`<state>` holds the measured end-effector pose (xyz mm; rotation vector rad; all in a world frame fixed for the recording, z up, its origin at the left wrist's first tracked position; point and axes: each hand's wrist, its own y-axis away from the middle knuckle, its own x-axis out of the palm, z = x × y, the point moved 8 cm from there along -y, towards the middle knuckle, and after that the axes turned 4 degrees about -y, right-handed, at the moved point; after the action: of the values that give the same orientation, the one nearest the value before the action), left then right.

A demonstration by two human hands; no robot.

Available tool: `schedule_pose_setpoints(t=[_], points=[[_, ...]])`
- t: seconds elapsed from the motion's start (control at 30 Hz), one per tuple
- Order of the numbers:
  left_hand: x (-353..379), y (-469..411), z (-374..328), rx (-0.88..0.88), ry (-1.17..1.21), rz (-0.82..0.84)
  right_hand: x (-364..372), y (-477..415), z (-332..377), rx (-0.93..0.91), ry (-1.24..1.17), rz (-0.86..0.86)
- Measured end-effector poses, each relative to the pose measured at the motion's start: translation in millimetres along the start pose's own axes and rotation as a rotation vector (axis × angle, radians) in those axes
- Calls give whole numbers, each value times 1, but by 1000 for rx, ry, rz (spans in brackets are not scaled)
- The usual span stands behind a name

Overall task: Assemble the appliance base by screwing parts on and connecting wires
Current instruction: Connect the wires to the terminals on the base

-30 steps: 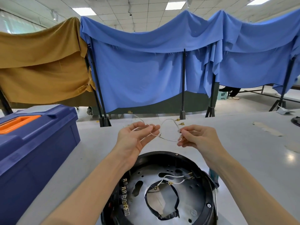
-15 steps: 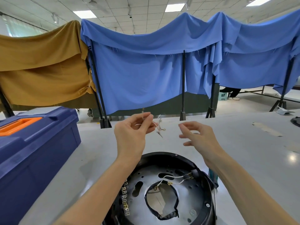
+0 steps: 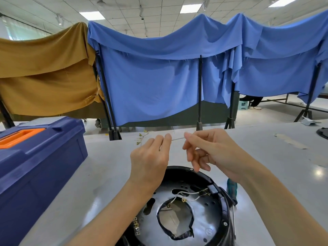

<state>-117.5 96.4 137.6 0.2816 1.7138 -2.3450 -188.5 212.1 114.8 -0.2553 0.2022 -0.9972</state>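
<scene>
Two hands are raised above the appliance base (image 3: 224,206), close together and level with each other, with a thin pale wire (image 3: 177,138) stretched across the short gap between them. The left hand (image 3: 150,157) shows its back to the camera; its fingers are curled upward and their tips pinch the wire. Beyond them the wire's free end trails off to the left, where small brass terminals (image 3: 141,138) hang in the air. The right hand (image 3: 214,153) pinches the other side of the wire between thumb and forefinger, while its remaining fingers hang loosely bent beneath. The appliance base, a round black shell with a grey metal plate inside and a large opening in the middle, sits on the grey surface (image 3: 106,166) directly under the forearms, near the lower edge of the view. Inside it, two white leads (image 3: 186,194) run from a connector at its right rim toward the central opening, and a row of small metal contacts (image 3: 136,228) sits at its lower left. A screwdriver with a teal handle (image 3: 231,187) lies just beside the base on its right. A dark blue toolbox (image 3: 39,160) with an orange handle stands on the surface to the left. Behind the surface, blue cloth (image 3: 159,77) and mustard cloth (image 3: 44,77) are draped over black stands.
</scene>
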Motion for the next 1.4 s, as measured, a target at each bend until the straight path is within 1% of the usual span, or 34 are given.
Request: schedule_pose_setpoints(t=[0.13, 0.33, 0.53, 0.67, 0.83, 0.9, 0.93, 1.0, 1.07, 1.13, 1.23, 1.4], points=[[3, 2, -1, 26, -74, 40, -13, -2, -11, 59, 87, -68], [9, 5, -4, 48, -27, 113, -21, -2, -14, 50, 61, -70], [9, 6, -7, 57, -4, 122, -20, -3, -13, 33, 86, -39], [12, 10, -4, 22, 48, 109, -18, -4, -15, 29, 109, -22], [17, 11, -6, -35, 273, 179, -13, -4, -23, 66, 58, 37], [15, 9, -10, -35, 329, 180, -12, -4, -26, 73, 31, 54], [15, 9, -9, -67, 361, 193, -12, -4, -26, 72, 18, 55], [22, 10, -1, -240, 478, 294, -15, -4, -24, 56, -9, 39], [34, 18, 5, -437, 657, 441, -22, -4, -21, 34, -24, 11], [44, 24, 8, -534, 776, 530, -29, -3, -20, 22, -32, -16], [49, 28, 10, -604, 898, 573, -34, -4, -21, 25, -17, -39], [43, 22, -7, -609, 1130, 612, -29, -7, -28, 46, 41, -13]])
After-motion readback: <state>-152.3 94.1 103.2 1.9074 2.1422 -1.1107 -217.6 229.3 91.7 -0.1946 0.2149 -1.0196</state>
